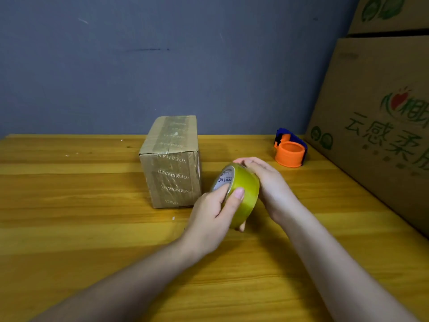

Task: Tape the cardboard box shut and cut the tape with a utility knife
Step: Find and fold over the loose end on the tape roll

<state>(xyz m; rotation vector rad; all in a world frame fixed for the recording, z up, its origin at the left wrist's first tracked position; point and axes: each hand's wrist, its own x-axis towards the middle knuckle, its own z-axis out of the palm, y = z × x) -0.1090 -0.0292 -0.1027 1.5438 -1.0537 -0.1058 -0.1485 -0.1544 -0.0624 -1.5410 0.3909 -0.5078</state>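
A small cardboard box (170, 161), wrapped in printed tape, stands on the wooden table (81, 205) near the middle. Just right of it, a yellowish roll of tape (245, 194) is held on edge above the table by both hands. My left hand (212, 219) grips the roll's near side, thumb on the outer face and a finger at the core. My right hand (267, 182) wraps over the roll's far side. No utility knife is in view.
An orange and blue tape dispenser (290, 149) sits at the back right of the table. Large printed cardboard cartons (376, 126) are stacked along the right edge. A grey wall stands behind the table.
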